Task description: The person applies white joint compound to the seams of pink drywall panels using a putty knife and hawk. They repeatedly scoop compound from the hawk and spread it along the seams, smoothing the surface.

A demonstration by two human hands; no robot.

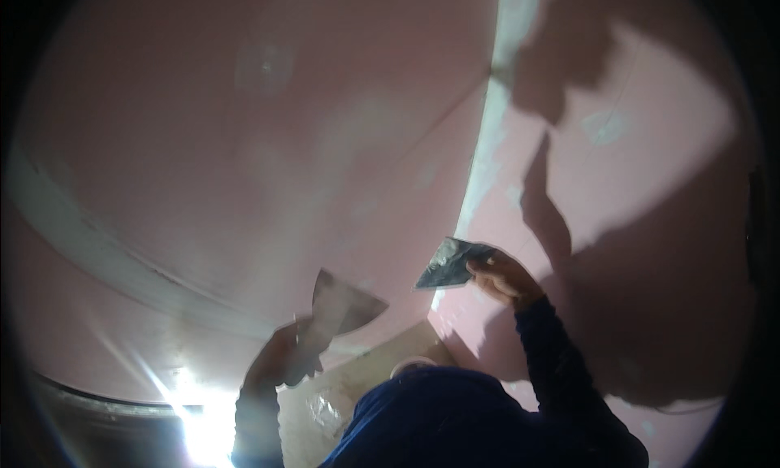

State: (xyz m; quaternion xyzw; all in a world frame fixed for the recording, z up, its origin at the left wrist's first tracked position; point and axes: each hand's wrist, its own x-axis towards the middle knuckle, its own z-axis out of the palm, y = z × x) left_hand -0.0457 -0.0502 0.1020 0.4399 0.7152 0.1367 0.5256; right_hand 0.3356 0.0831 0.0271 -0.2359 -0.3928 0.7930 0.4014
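My left hand (286, 356) is closed around the handle of a wide putty knife (348, 305), its flared blade pointing up and to the right. That blade looks bare, though glare and blur soften it. In my right hand (508, 281) is a second putty knife (461, 275), tilted with its broad edge toward the left. Whitish joint compound (444, 255) sits on its blade. The right blade overlaps the lower part of the whitish corner seam (479, 163) in the picture; whether it touches the wall, I cannot tell. The two blades are apart.
Pink plasterboard (244, 167) meets a second pink board (650, 192) at the corner seam. A pale filled band (122, 253) curves across the left side. A bright lamp (210, 435) glares at lower left. Behind my body shows a round pale rim (413, 362), with crumpled clear plastic (323, 411) nearby.
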